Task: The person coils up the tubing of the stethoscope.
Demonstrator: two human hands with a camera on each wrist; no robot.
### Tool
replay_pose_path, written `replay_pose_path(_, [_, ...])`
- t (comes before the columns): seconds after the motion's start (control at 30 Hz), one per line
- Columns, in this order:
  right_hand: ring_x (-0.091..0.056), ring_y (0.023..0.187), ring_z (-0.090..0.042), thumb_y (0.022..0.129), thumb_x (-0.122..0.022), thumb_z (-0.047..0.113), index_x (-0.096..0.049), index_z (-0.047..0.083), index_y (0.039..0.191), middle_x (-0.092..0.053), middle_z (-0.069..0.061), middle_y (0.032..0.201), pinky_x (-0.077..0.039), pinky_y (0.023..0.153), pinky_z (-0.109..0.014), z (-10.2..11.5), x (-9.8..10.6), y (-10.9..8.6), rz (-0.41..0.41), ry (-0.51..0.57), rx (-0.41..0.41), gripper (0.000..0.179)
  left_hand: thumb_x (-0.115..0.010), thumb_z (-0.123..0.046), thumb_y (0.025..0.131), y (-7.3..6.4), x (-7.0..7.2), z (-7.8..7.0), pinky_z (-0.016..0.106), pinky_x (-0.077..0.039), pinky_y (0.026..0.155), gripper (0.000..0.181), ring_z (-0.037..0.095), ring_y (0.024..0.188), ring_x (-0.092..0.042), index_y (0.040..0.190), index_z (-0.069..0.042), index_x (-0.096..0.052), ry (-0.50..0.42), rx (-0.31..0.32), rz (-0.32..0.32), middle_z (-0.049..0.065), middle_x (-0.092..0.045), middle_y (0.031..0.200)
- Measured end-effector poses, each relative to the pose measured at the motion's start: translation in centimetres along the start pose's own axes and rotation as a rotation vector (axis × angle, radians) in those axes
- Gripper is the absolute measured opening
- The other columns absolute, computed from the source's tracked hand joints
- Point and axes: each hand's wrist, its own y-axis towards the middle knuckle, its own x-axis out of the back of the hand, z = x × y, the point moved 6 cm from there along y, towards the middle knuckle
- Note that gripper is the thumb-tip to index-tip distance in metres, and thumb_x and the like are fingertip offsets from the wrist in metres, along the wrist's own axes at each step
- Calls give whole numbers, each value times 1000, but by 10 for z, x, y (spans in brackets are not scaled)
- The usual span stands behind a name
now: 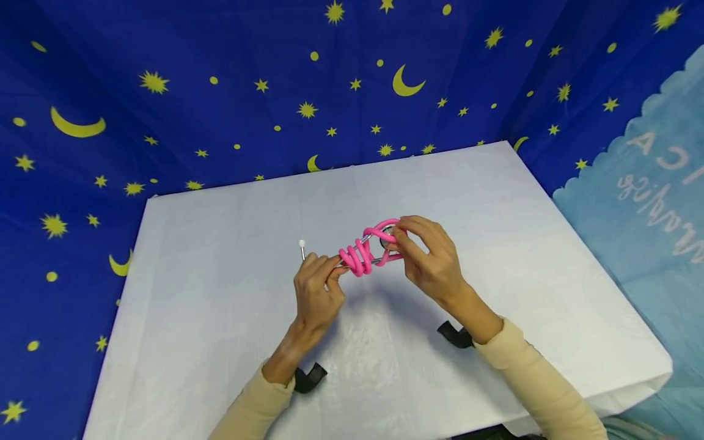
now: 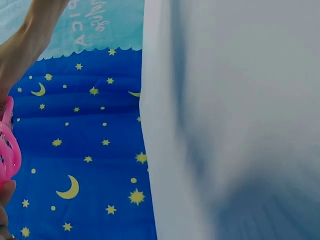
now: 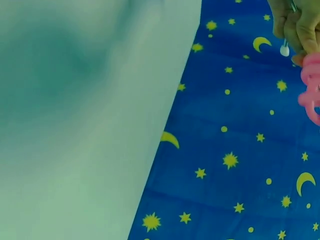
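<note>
A stethoscope with pink tubing [image 1: 365,247] wound in several coils round its metal arms is held up over the white table [image 1: 220,305] in the head view. My left hand [image 1: 318,287] pinches the metal arms at the coils' left end, and a white ear tip [image 1: 302,244] sticks up beside it. My right hand [image 1: 426,253] grips the right end, fingers curled about the round chest piece [image 1: 387,235] and a tubing loop. The left wrist view catches the pink coils [image 2: 7,150] at its left edge. In the right wrist view the pink coils [image 3: 311,85] show at upper right.
A white cloth covers the table, whose front edge [image 1: 605,397] lies near my body. Dark blue fabric with yellow stars and moons [image 1: 275,85] hangs behind and to the left. A pale blue printed sheet [image 1: 649,201] is at the right. Black wrist straps [image 1: 455,335] show at both wrists.
</note>
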Motion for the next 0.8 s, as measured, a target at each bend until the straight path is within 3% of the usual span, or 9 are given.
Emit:
replay_pose_path(0.1, [-62, 87, -36, 84, -60, 4, -68, -4, 90, -63, -21, 92, -50, 74, -44, 0, -1, 0, 38, -32, 30, 13, -61, 0, 80, 2, 0, 0, 25, -27, 49, 10, 15, 51, -31, 76, 4, -69, 4, 4, -7, 4, -47, 51])
replay_pose_path(0.2, [-62, 85, -36, 83, -59, 2, -67, -5, 86, -62, -21, 89, -50, 74, -44, -1, 1, -1, 22, -47, 22, 11, -62, -3, 81, 4, -3, -3, 26, -27, 49, 12, 15, 51, -31, 76, 4, -69, -8, 1, -8, 5, -46, 51])
replay_pose_path(0.3, [-61, 86, -35, 85, -61, 7, -67, -5, 88, -62, -22, 92, -49, 77, -42, -5, 3, -2, 4, -44, -33, 14, -62, -5, 82, 6, -4, -5, 26, -27, 49, 13, 16, 51, -32, 75, 4, -69, -10, -2, -17, 5, -46, 51])
replay_pose_path(0.47, [-59, 92, -33, 87, -62, 19, -65, -6, 95, -63, -20, 101, -46, 80, -41, -10, 3, -4, 46, -31, -133, 26, -59, -3, 82, 8, -3, -7, 26, -28, 49, 13, 17, 51, -33, 75, 4, -69, 11, -4, -33, 4, -47, 51])
replay_pose_path(0.63, [-60, 92, -32, 85, -64, 17, -66, -5, 95, -64, -17, 102, -44, 78, -40, -11, 5, -3, 34, -17, -207, 25, -59, -6, 83, 8, -2, -8, 27, -27, 48, 16, 18, 50, -32, 75, 4, -68, 12, -34, -48, 4, -45, 51])
replay_pose_path(0.73, [-59, 91, -31, 79, -69, 7, -67, -4, 92, -64, -17, 98, -45, 79, -36, -13, 7, -2, -2, 91, -334, 17, -57, -13, 88, 7, -1, -11, 27, -25, 48, 25, 17, 50, -29, 74, 5, -67, 4, -75, -64, 4, -45, 50])
replay_pose_path(0.8, [-58, 92, -30, 76, -69, -2, -66, -5, 91, -61, -18, 97, -46, 82, -31, -16, 7, -3, -17, 251, -471, 15, -55, -19, 91, 7, -1, -13, 28, -24, 48, 32, 17, 50, -27, 74, 5, -67, -2, -105, -75, 4, -44, 50])
